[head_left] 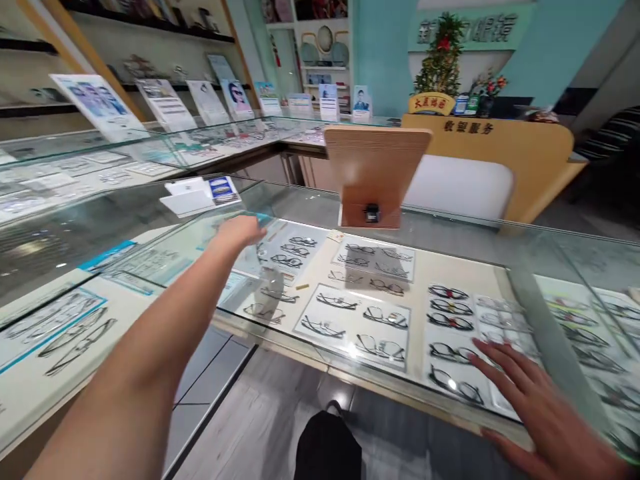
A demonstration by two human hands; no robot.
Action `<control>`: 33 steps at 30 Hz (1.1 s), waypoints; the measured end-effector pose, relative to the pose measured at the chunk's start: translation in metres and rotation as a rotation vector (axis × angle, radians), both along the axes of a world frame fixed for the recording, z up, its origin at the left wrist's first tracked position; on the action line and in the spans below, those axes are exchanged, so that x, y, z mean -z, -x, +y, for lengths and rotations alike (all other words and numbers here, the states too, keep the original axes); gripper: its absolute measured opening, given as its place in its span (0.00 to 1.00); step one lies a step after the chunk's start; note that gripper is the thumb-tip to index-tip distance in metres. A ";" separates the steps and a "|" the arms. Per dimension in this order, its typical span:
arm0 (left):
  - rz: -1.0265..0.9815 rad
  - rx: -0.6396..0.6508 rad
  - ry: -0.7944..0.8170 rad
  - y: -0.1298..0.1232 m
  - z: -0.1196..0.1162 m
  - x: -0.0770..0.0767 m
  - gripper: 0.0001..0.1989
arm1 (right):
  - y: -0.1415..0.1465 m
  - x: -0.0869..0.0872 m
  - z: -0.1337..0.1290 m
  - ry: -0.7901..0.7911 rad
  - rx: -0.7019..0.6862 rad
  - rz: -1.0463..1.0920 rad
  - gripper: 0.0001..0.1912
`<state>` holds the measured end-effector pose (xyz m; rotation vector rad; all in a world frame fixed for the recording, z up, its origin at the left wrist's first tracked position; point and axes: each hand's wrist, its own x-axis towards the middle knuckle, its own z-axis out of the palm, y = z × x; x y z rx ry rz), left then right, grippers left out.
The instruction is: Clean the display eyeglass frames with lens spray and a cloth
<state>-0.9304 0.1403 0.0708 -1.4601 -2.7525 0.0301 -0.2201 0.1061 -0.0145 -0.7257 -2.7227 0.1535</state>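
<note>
Standing on the glass-topped bench (329, 370), one white card holder (187, 200) is just left of the left hand (239, 231), whose fingers are curled; what they grip, I cannot tell. Rightward, under the glass, lie three dark eyeglasses (295, 250), then four pairs on a front tray (358, 312), one wooden stand (377, 157) behind them, then five black frames (450, 322) near the right hand (543, 403), its fingers spread apart.

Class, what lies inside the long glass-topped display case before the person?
Inside the long glass-topped display case lie dark-framed eyeglasses, many on pale rectangular trays. Whatever the person's bare right grip and bare left forearm cover cannot be seen.
</note>
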 end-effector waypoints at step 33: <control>-0.179 0.648 -0.038 -0.603 0.005 0.059 0.47 | -0.568 -0.098 0.100 -0.349 0.693 0.298 0.07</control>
